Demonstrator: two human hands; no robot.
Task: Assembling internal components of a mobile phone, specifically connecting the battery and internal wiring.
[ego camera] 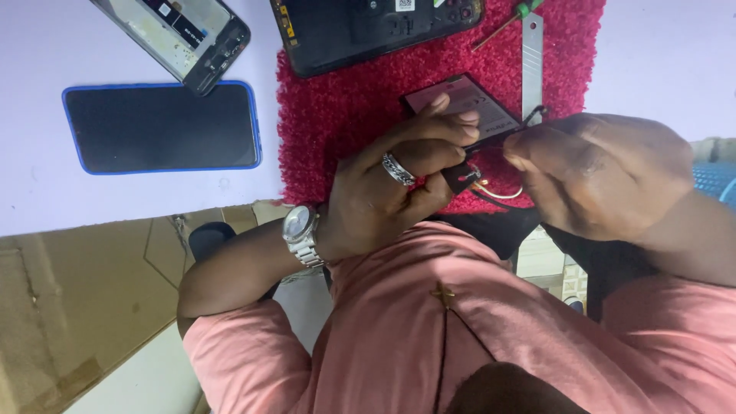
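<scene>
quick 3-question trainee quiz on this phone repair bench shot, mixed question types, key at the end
1. True or false: the left hand holds the phone battery over the red mat.
2. Multiple choice: the phone with the blue rim lies A) on the red mat, B) on the white table left of the mat, C) in the right hand.
3. Fill in: the metal ruler lies on the ____ mat.

Key: 1 true; 2 B; 3 red
</scene>
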